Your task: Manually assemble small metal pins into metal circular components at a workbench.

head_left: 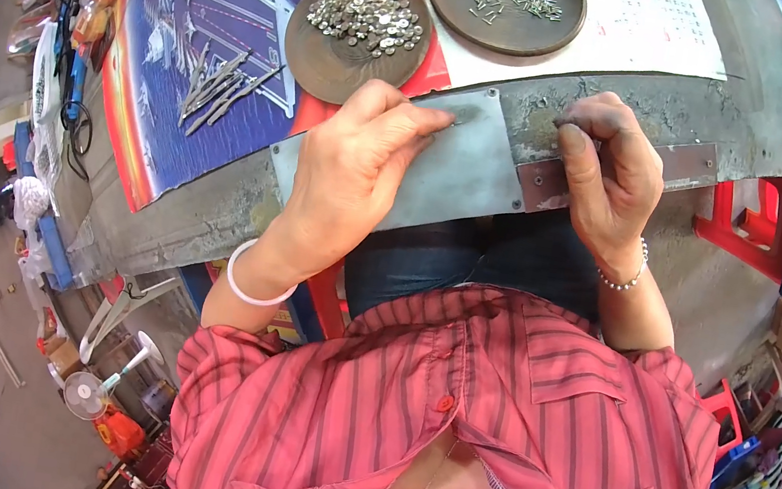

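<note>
My left hand pinches what looks like a thin pin over a grey metal plate, mid-frame.
My right hand, right of centre, presses its fingertips together; I can't tell on what. This looks like single-part handling; the next move probably calls for steady fingertips.

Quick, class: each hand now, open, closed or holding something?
Left hand: closed in a pinch over the grey plate; any held piece too small to tell.
Right hand: curled closed; whether holding cannot be told.
</note>
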`<act>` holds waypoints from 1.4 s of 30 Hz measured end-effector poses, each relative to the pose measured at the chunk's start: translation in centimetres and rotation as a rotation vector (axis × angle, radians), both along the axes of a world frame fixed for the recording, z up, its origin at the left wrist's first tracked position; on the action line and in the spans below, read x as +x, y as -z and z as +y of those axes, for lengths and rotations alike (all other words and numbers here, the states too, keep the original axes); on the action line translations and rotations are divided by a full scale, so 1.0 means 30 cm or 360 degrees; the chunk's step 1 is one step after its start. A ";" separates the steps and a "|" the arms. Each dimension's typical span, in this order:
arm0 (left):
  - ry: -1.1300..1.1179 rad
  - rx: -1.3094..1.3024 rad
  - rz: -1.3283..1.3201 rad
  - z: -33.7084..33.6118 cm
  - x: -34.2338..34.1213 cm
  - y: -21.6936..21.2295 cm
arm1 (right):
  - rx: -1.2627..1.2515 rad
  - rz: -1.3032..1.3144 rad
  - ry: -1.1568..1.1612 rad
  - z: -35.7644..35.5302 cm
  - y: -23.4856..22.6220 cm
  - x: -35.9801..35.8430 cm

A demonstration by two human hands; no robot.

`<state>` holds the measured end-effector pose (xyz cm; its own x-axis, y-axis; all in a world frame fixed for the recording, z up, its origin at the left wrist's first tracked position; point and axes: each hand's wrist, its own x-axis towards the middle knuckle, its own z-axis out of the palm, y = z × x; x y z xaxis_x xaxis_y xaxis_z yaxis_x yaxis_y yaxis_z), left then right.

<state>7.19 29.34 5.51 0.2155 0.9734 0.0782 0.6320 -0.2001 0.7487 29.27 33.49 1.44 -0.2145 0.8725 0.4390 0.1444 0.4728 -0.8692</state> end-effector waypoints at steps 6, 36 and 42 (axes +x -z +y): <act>0.0198 0.0245 0.0381 0.041 -0.019 0.028 | 0.0002 -0.0050 -0.0035 0.006 -0.006 -0.001; 0.0347 0.0249 0.0611 0.031 -0.032 0.015 | 0.0036 -0.0141 -0.0058 0.009 -0.017 -0.009; 0.0233 0.0227 0.0575 -0.035 -0.061 0.009 | 0.0035 -0.0150 -0.0015 -0.009 -0.022 -0.012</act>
